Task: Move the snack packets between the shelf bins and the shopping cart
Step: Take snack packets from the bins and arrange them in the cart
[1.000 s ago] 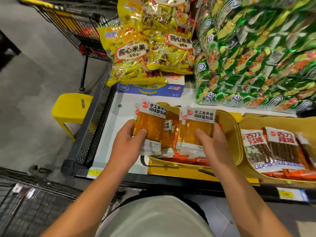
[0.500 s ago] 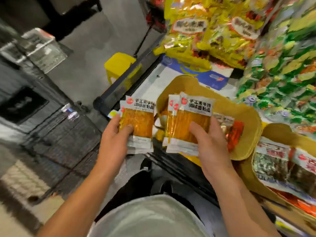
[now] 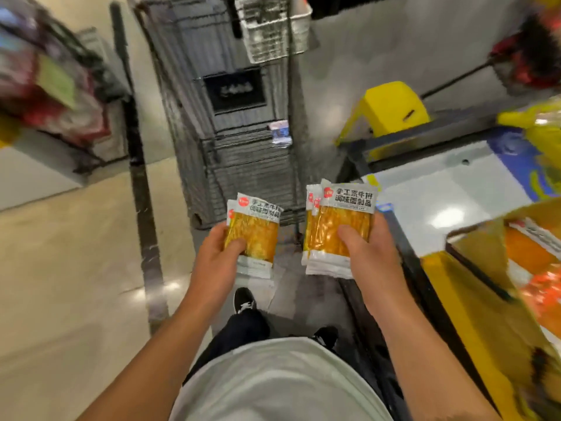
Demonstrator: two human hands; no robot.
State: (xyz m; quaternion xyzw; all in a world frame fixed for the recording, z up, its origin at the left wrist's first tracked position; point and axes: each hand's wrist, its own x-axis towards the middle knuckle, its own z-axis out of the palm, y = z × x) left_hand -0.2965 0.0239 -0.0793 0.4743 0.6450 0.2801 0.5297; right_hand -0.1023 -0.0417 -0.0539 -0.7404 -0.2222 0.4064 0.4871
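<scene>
1. Your left hand [image 3: 217, 256] grips a small stack of orange packets [image 3: 253, 235]; your right hand [image 3: 372, 250] grips a thicker stack [image 3: 338, 226].
2. Since earlier, you've turned from the yellow bin [image 3: 473, 287]; both stacks now hang over the floor, facing the shopping cart [image 3: 230, 117].

Glossy plastic snack packets [image 3: 340, 226], grey wire-metal shopping cart [image 3: 243, 165], polished floor [image 3: 76, 268].

I'm standing in a shop aisle. A grey wire shopping cart [image 3: 230, 123] waits ahead; a white metal shelf [image 3: 431, 189] carries yellow cardboard bins [image 3: 479, 299] of packets.
</scene>
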